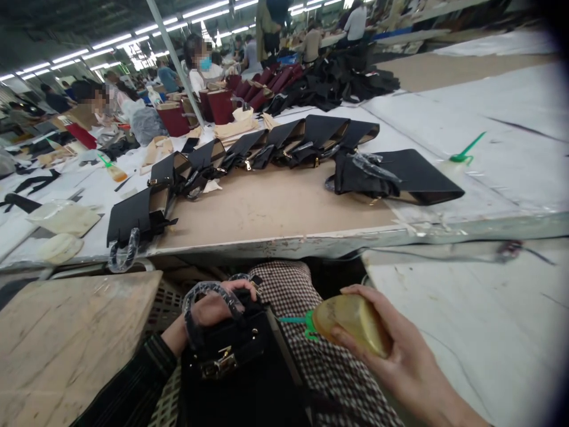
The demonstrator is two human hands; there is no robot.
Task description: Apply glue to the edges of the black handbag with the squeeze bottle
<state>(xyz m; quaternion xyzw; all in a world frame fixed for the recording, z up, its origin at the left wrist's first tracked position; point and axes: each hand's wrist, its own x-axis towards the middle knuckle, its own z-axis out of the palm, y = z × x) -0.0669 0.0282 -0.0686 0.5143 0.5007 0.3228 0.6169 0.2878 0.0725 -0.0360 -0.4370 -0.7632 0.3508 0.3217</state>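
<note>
On my lap sits a black handbag (240, 379) with a metal clasp and a plastic-wrapped handle (208, 290). My left hand (222, 305) reaches through that handle and grips the bag's top edge, its fingertips partly hidden. In my right hand (391, 338) is a squeeze bottle (351, 323) of yellowish liquid, tipped sideways. Its thin green nozzle (293, 319) points left at the bag's open side edge; whether the tip touches it I cannot tell. Checkered cloth (284, 284) covers my legs under the bag.
A curved row of black bag pieces (249, 145) lies on the worktable (267, 207), with another black bag (400, 175) to the right. A second green-nozzled bottle (113, 169) lies at left. Dark red bag parts (222, 107) and people are farther back. Wooden board (89, 332) borders my left.
</note>
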